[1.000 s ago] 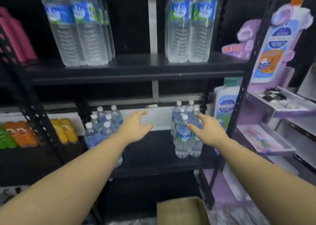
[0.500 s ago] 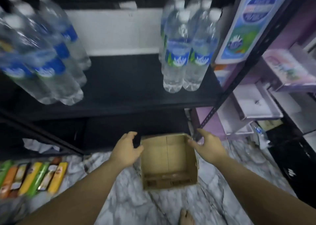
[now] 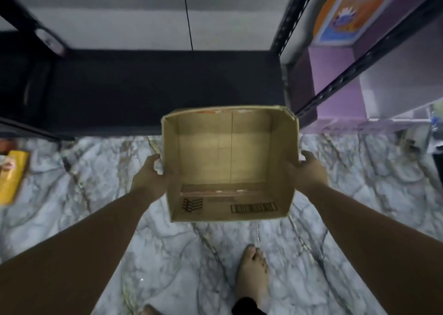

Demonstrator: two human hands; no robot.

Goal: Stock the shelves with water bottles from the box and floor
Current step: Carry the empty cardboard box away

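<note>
Where the view looks straight down, a marbled white floor (image 3: 100, 219) with dark veins fills the lower half of the frame. Item: black shelf (image 3: 155, 87), lowest board of a metal rack, spanning the upper middle, nothing visible on it. Item: black perforated rack post (image 3: 290, 22), slanting down from the upper right of centre. Item: purple display stand (image 3: 335, 94), upper right, with a blue-and-orange printed panel (image 3: 345, 12) above it. Item: cardboard box (image 3: 230, 209), centre of frame, open at the top, its inside showing bare cardboard; a barcode and a printed mark sit on the near wall. No water bottles are visible in it. Item: left hand (image 3: 149, 178), at the box's left wall, fingers curled around the rim, gripping it. Item: right hand (image 3: 308, 171), at the box's right wall, fingers wrapped around the edge, gripping it. Item: bare foot (image 3: 251, 274), lower centre, on the floor below the box. Item: yellow packet (image 3: 12, 175), blurred, at the far left edge on the floor.
</note>
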